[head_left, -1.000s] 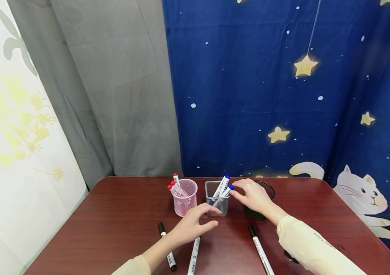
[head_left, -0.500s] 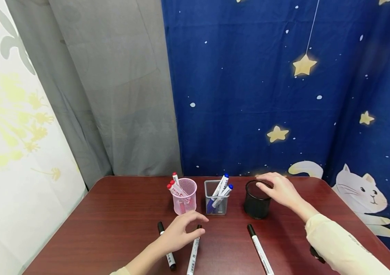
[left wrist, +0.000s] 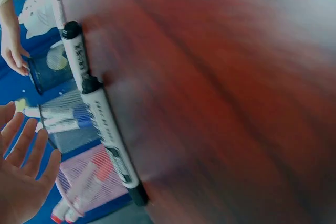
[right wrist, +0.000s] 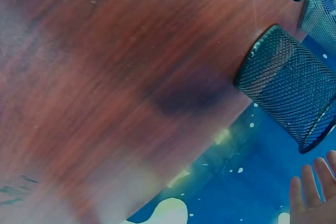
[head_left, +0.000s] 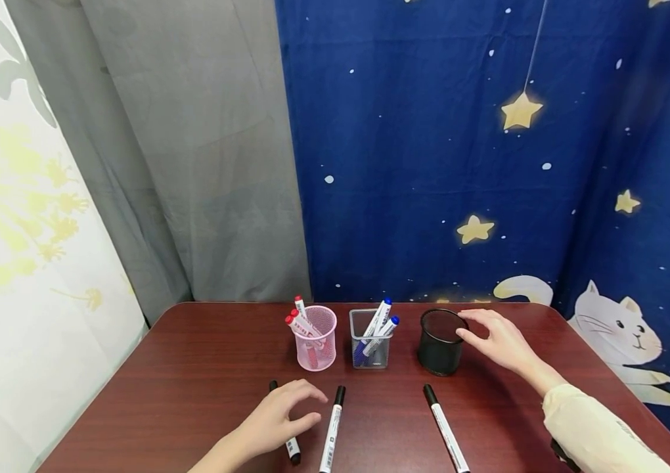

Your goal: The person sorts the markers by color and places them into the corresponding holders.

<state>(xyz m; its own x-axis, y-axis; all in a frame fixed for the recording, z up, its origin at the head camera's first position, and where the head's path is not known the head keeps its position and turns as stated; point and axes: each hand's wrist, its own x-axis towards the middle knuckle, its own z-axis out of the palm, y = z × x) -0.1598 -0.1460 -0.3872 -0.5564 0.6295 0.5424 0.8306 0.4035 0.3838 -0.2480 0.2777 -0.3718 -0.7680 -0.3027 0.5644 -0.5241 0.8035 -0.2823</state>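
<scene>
Colour seems to be governing the layout: red-capped white markers [head_left: 304, 326] are leaning in a round pink mesh cup [head_left: 317, 356], blue-capped white markers [head_left: 378, 320] are leaning in a square grey mesh cup [head_left: 372, 359], and a round black mesh cup [head_left: 439, 355] is standing upright at the row's right end, mouth up, its axis vertical. Nearer the person, on a glossy red-brown table [head_left: 205, 368], a left black-capped white marker [head_left: 292, 448] is sloping from far left to near right, a middle black-capped white marker [head_left: 332, 430] is pointing its cap away and slightly right, and a right black-capped white marker [head_left: 446, 431] is pointing its cap away and leftward; they are probably lying spaced so that fingers can get around each. The left hand [head_left: 278, 418] is hovering over the left marker, hiding its middle, with thumb and fingers parting loosely around nothing. The right hand [head_left: 499, 338] is hanging just beside the black cup's rim, perhaps for steadying it; its fingers are standing apart, and whether any tip is touching cannot be told.
</scene>
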